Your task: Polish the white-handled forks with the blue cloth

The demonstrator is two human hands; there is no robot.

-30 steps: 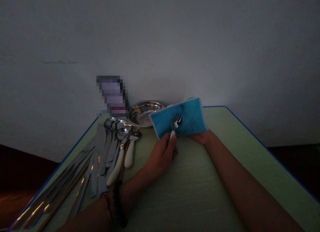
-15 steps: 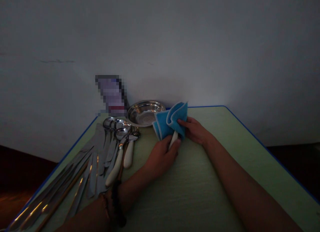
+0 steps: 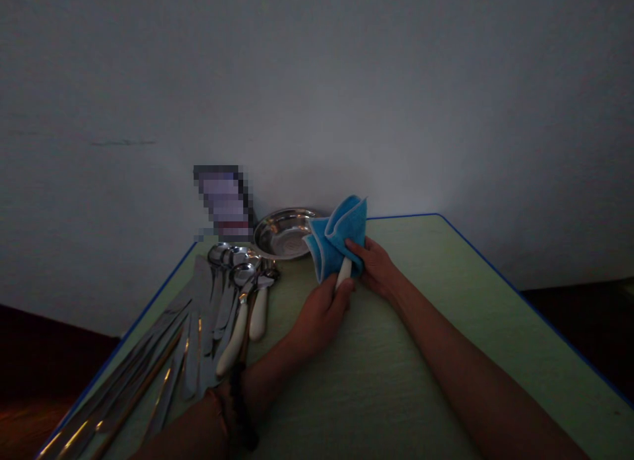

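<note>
My left hand (image 3: 319, 312) is closed around the white handle of a fork (image 3: 343, 272), which points up and away from me. A blue cloth (image 3: 345, 229) with pale edging is folded over the fork's head, so the tines are hidden. From the right, my right hand (image 3: 377, 265) grips the cloth around the fork, its thumb lying across the fold. Both hands are above the table, just in front of a shiny metal bowl (image 3: 284, 238), part of whose right side the cloth covers.
Left of my hands, several spoons (image 3: 244, 273) and white-handled pieces lie together on the green table (image 3: 396, 374). Long table knives (image 3: 161, 397) spread along the left edge. A blurred upright panel (image 3: 225, 202) leans at the wall (image 3: 317, 83) behind.
The cloth, earlier spread flat behind the fork, has been folded over its head. My right hand has gone from under the cloth to gripping it. The view has tipped up slightly.
</note>
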